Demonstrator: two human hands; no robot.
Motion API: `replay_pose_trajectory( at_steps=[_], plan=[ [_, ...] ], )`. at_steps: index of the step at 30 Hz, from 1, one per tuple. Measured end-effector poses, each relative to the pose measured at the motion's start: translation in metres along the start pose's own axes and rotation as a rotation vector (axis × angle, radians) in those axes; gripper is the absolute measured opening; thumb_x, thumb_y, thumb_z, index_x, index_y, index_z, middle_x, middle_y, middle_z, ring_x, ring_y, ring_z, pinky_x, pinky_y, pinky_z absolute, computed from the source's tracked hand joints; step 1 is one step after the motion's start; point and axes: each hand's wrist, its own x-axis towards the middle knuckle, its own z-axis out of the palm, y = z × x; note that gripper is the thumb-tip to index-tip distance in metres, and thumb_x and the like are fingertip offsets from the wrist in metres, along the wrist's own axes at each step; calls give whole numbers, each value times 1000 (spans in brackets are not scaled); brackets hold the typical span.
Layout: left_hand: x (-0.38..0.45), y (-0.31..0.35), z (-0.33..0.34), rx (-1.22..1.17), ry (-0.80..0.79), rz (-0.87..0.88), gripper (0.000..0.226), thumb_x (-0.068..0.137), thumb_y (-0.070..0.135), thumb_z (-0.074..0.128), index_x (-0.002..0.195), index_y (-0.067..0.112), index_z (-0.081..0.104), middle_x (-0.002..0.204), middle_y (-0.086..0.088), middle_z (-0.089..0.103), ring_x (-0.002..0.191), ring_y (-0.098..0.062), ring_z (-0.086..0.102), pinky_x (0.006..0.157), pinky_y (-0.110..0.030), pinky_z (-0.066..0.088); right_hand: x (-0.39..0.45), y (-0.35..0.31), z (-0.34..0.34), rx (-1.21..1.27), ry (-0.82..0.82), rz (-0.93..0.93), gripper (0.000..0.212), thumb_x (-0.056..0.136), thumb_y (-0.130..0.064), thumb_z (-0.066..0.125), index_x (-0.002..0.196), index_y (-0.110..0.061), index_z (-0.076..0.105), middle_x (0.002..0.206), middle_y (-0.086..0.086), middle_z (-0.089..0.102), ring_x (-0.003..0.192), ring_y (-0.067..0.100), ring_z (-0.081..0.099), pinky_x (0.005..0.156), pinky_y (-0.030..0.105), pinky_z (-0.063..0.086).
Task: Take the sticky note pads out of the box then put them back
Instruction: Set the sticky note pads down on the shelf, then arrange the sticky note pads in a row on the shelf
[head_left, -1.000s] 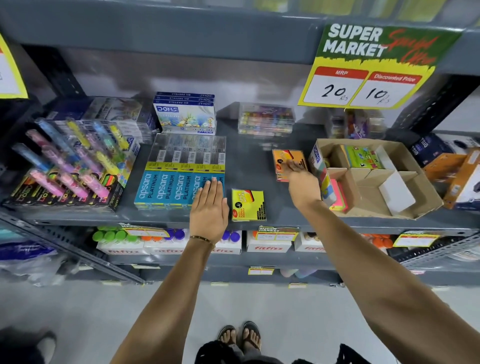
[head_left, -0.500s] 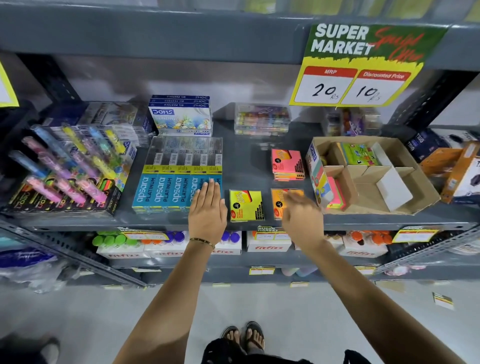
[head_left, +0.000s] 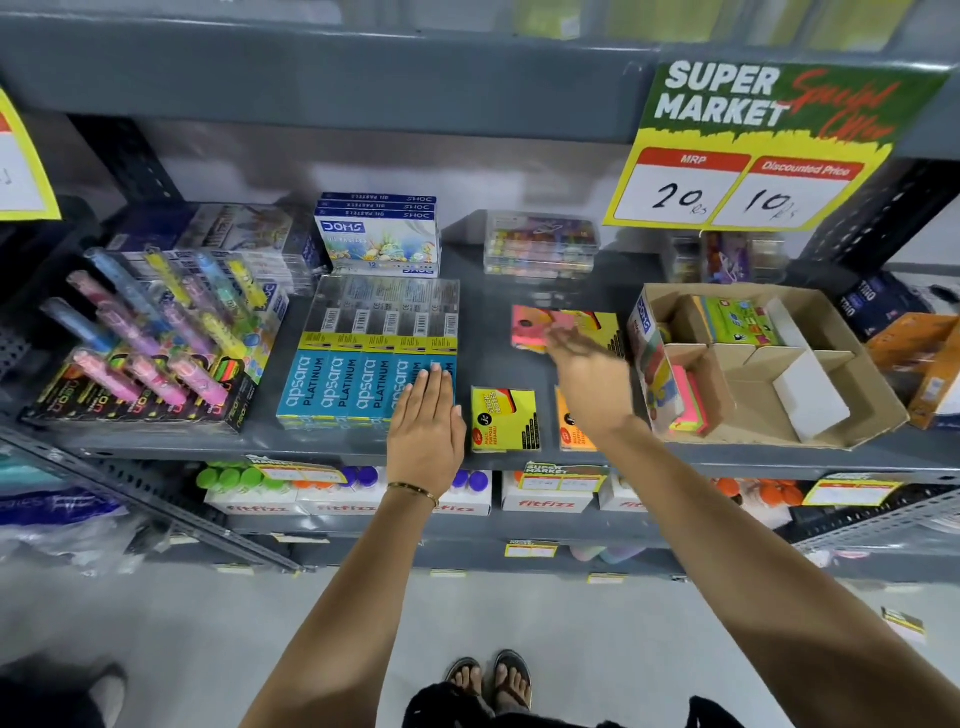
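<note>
"SUPER MARKET" price card (head_left: 748, 150) reads MRP 20, discounted price 10. Blue "apsara PLATINUM" pencil packs (head_left: 358, 384) lie under the flat, spread left hand (head_left: 426, 431), nothing held. Yellow "STICK NOTES" pad (head_left: 504, 418) lies on the grey shelf (head_left: 498, 301). Right hand (head_left: 592, 384) is blurred, fingers loosely spread over a pink-and-yellow pad (head_left: 566, 327); grasp cannot be told. Open brown cardboard box (head_left: 841, 332) holds a green pad (head_left: 737, 319) and a pink pad (head_left: 688, 395).

On the shelf (head_left: 488, 332), the box (head_left: 852, 415) sits at the right, with pads standing in its left compartment (head_left: 688, 397) and one in a rear compartment (head_left: 737, 319). Left of the box, two pads (head_left: 566, 327) lie side by side toward the back; two more (head_left: 504, 418) lie at the front edge. Pencil packs (head_left: 358, 374) lie further left.
</note>
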Motion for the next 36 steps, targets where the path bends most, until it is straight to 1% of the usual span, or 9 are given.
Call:
replay_pose_trajectory(
  at_steps=[3, 6, 11, 14, 20, 25, 30, 34, 36],
  plan=[
    [0, 0, 0, 1, 7, 4, 50, 92, 25, 25, 126, -2, 49, 131, -19, 54, 124, -32, 47, 105, -49, 28, 9, -31, 9, -19, -334, -44, 52, 80, 18, 50, 127, -3, 53, 127, 17, 63, 112, 29, 63, 88, 39, 55],
    [0, 0, -2, -2, 0, 5, 50, 91, 25, 26, 127, -2, 48, 130, -19, 54, 123, -33, 48, 104, -49, 28, 12, -37, 20, -42, -529, 16, 49, 84, 16, 43, 126, -8, 50, 116, 14, 66, 99, 29, 67, 81, 39, 55],
    [-1, 1, -3, -4, -9, -3, 48, 92, 24, 28, 127, -2, 47, 131, -19, 53, 124, -33, 47, 104, -50, 30, 10, 7, 17, 36, -335, 219, 64, 79, 20, 46, 138, -5, 41, 142, 17, 48, 128, 30, 48, 101, 39, 45],
    [-1, 2, -2, -1, 3, -2, 45, 92, 22, 34, 126, -3, 48, 131, -20, 53, 124, -34, 47, 104, -51, 29, 7, 30, 15, -72, -449, 321, 64, 86, 12, 47, 144, 0, 25, 151, 18, 31, 141, 31, 28, 115, 37, 26],
    [-2, 4, -6, -10, -21, -9, 49, 92, 26, 27, 126, -3, 48, 131, -20, 53, 124, -34, 47, 103, -53, 35, -4, 30, -8, -50, -244, 239, 60, 81, 14, 47, 135, -9, 48, 137, 12, 56, 123, 26, 55, 90, 36, 52],
    [-2, 5, -9, -16, -10, -9, 54, 96, 29, 18, 125, -3, 50, 130, -20, 54, 123, -34, 48, 103, -51, 35, -37, -37, -23, 14, -65, -69, 48, 52, 19, 66, 94, -3, 75, 89, 12, 78, 69, 23, 75, 50, 27, 59],
    [-2, 5, -9, -4, 2, -3, 49, 92, 23, 25, 123, -4, 51, 128, -21, 56, 121, -34, 50, 101, -50, 37, -66, -75, -11, 39, -370, -94, 51, 64, 4, 79, 114, 1, 66, 117, 18, 69, 105, 30, 68, 79, 39, 59],
    [-2, 4, -7, -8, -24, -4, 52, 93, 26, 22, 128, -3, 47, 132, -20, 52, 125, -33, 46, 105, -49, 32, -51, -63, -9, 34, -289, -11, 40, 63, 0, 80, 102, -2, 71, 100, 13, 75, 82, 24, 74, 67, 30, 60],
    [-2, 2, -4, 1, -34, -4, 53, 93, 28, 19, 131, -1, 43, 136, -19, 48, 129, -31, 41, 108, -46, 27, -31, -38, -4, 42, -268, 131, 50, 73, 5, 69, 121, 2, 59, 124, 19, 65, 110, 28, 65, 88, 36, 55]
  ],
)
